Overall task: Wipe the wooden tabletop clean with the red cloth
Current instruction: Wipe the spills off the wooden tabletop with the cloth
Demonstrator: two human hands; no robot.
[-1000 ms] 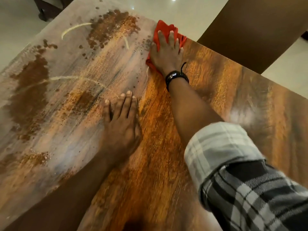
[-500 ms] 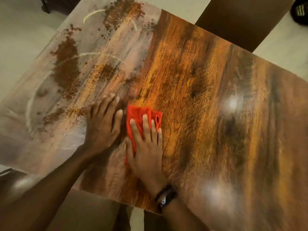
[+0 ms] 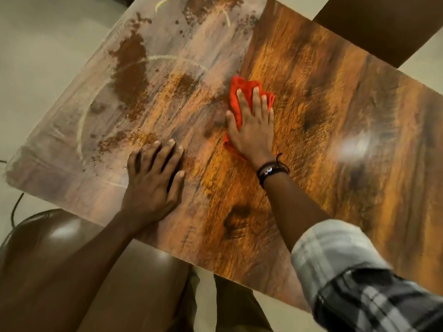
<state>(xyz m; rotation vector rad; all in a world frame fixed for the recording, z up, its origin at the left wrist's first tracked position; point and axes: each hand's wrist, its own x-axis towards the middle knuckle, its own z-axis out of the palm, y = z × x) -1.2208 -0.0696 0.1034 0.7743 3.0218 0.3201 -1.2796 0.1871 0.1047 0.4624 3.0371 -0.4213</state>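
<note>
The wooden tabletop [image 3: 335,121] fills most of the view. Its right part shines orange-brown, while its left part is dull grey with brown powdery stains [image 3: 130,73] and pale ring marks. The red cloth [image 3: 242,92] lies crumpled near the table's middle, at the border between the dull and shiny areas. My right hand [image 3: 254,125] presses flat on the cloth, fingers spread, with dark bands on the wrist. My left hand [image 3: 153,178] rests flat on the bare wood near the front edge, left of the cloth, holding nothing.
A dark brown glossy chair seat [image 3: 48,236] stands under the table's front left corner. Another brown chair or panel [image 3: 383,27] is at the far right edge. Pale tiled floor [image 3: 36,68] surrounds the table, with a dark cable [image 3: 16,207] at the left.
My right hand drew the cloth from the far edge back toward me, then pushed it forward again to the table's middle. My left hand stays flat on the wood.
</note>
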